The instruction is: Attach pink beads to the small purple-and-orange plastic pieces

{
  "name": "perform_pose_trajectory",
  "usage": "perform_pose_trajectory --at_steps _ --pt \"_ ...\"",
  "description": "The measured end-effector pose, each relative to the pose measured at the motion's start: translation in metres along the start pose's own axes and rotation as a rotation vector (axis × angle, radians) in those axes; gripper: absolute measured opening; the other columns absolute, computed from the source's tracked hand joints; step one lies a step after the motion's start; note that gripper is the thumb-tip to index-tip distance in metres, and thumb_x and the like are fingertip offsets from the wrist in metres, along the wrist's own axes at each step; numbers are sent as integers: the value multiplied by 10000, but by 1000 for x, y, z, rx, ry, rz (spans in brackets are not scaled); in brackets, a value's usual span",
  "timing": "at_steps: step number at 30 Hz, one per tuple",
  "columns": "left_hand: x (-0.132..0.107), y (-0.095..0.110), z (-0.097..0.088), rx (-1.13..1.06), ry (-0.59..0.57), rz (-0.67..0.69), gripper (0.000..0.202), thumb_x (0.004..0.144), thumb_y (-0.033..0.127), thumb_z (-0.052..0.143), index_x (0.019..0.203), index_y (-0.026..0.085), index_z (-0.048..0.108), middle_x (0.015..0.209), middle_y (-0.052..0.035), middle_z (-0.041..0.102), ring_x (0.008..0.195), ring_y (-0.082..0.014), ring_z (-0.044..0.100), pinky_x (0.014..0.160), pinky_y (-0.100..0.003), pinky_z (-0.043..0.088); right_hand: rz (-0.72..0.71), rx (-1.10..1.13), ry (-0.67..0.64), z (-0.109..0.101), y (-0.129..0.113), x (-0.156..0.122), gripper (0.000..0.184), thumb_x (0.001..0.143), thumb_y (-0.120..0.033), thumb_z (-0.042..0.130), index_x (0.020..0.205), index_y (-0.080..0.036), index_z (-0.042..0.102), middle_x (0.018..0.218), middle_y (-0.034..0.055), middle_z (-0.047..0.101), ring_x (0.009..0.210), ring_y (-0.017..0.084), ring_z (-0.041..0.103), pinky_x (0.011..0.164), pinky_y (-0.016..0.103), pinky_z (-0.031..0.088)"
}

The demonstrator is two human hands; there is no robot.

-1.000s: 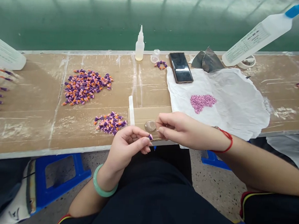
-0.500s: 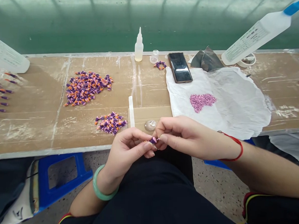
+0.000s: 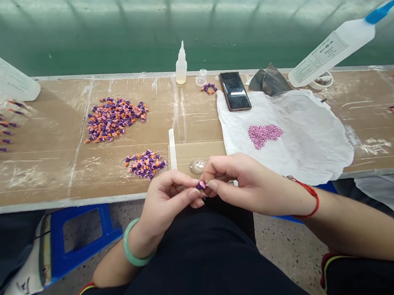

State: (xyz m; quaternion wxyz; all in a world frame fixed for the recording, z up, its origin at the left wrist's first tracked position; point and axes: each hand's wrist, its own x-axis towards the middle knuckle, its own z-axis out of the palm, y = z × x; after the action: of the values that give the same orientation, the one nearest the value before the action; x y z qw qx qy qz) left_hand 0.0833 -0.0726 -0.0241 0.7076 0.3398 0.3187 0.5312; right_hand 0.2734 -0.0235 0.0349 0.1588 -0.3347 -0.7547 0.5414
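Note:
Between thumb and fingers, my left hand [image 3: 170, 194] pinches a small purple, pink-ended figurine piece [image 3: 200, 185]. My right hand [image 3: 238, 182] is closed in a pinch against the pink end of that piece; whatever its fingertips hold is too small to make out. Just beyond the hands lies a round clear dish [image 3: 197, 166] with a whitish patch in it, on a cardboard sheet [image 3: 197, 151]. A white flat stick [image 3: 172, 148] rests at the sheet's left edge. To the left sits a small pile of purple, pink and orange pieces [image 3: 146, 164].
A larger pile of such pieces [image 3: 115, 119] lies farther back. Tiny pink bits [image 3: 265, 135] rest on a white cloth [image 3: 313, 136], beside a phone [image 3: 234, 91]. A small dropper bottle [image 3: 181, 64] and a big leaning bottle [image 3: 334, 51] stand at the back.
The view has shifted slightly. Both hands keep nearly the same pose around the purple piece, the right fingertips still at its pink end.

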Motion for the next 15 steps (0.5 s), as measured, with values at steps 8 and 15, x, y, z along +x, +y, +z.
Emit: perform_pose_trajectory --at_steps 8,15 --pt "-2 -1 3 90 90 6 222 698 311 901 760 178 734 708 -17 770 500 -121 695 470 -185 588 -29 -42 47 3 -4 -1 128 852 -121 507 747 -195 502 663 -22 595 573 79 488 530 202 389" --pt "-5 -2 5 72 99 3 190 704 293 900 759 182 756 680 -13 767 511 -114 705 484 -156 588 -59 -99 77 6 -6 -3 136 845 -110 496 739 -195 500 655 -23 582 562 78 467 524 206 374"
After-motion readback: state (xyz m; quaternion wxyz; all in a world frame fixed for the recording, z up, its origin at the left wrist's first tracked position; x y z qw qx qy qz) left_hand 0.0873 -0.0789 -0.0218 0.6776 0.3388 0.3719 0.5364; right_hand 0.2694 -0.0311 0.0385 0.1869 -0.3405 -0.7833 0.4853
